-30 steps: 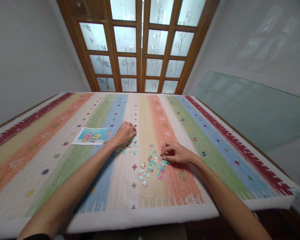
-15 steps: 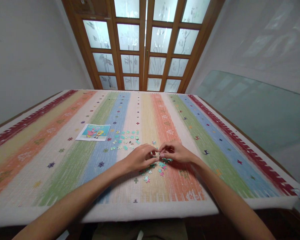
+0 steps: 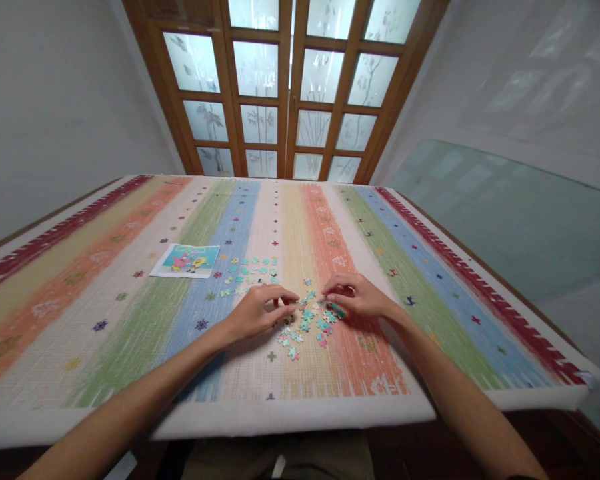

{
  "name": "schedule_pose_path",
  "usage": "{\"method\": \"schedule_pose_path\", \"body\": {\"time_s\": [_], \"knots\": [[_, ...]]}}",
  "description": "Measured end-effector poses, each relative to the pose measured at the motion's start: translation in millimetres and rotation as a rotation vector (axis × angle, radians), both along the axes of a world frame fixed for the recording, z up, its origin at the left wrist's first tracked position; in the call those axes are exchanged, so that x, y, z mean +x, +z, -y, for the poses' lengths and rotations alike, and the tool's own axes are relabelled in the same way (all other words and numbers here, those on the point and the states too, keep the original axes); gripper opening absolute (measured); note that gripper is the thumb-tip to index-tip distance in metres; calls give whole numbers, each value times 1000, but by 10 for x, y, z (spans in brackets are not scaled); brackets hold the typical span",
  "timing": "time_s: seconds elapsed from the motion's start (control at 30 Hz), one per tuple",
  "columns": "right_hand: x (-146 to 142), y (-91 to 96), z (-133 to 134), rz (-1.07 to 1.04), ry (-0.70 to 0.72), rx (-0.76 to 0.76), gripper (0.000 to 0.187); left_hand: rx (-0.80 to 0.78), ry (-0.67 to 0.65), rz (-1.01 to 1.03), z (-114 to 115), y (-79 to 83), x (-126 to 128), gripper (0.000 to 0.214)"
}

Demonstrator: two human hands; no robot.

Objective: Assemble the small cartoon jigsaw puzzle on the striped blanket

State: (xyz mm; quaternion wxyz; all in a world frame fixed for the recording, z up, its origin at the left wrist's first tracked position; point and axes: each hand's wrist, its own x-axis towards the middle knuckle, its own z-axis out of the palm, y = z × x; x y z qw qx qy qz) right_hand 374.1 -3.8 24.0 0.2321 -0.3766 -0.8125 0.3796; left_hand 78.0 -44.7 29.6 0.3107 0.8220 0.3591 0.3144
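Note:
A loose heap of small jigsaw puzzle pieces [image 3: 306, 319], mostly turquoise with some pink and yellow, lies on the striped tablecloth between my hands. My left hand [image 3: 260, 310] hovers at the heap's left side, its thumb and forefinger curved and slightly apart, with nothing visible between them. At the right edge of the heap, my right hand [image 3: 357, 295] has its thumb and forefinger pinched together on what looks like a puzzle piece, mostly hidden by the fingers. Beyond my left hand, more turquoise pieces [image 3: 253, 271] lie spread out in rough rows.
A printed cartoon picture [image 3: 189, 261] lies flat left of the rows. The striped tablecloth [image 3: 145, 360] covers the large table up to its near edge. Wooden doors with frosted panes [image 3: 283, 100] stand behind, and a glass panel [image 3: 510, 200] leans at the right wall.
My hands, close together over the heap before, have moved apart, the left going left and the right slightly right. More of the heap now shows between them.

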Motion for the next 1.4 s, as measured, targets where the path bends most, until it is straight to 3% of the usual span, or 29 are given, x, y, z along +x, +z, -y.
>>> {"method": "schedule_pose_path", "body": {"time_s": [0.13, 0.3, 0.43, 0.57, 0.73, 0.87, 1.0, 1.13, 1.4], "knots": [[93, -19, -62, 118, 20, 95, 17, 122, 84, -24, 35, 71, -359, 19], [76, -76, -54, 184, 39, 100, 14, 290, 386, -125, 199, 112, -888, 18], [59, -95, -54, 180, 45, 86, 9, 358, 543, -174, 360, 22, -1223, 21], [66, -48, -52, 146, 46, 66, 5, 350, 593, -224, 471, -129, -1412, 25], [50, -21, -38, 79, -14, 11, 7, 324, 566, -291, 552, -227, -1503, 30], [-18, -61, -28, 52, -63, 125, 5, 333, 533, -326, 571, -261, -1513, 32], [-55, -104, -15, 120, 1, 220, 10, 346, 528, -334, 553, -298, -1470, 35], [-54, -117, 12, 192, 6, 268, 19, 320, 509, -330, 540, -269, -1395, 36], [-88, -108, 33, 218, 41, 266, 7, 352, 512, -271, 521, -167, -1225, 31]]}}
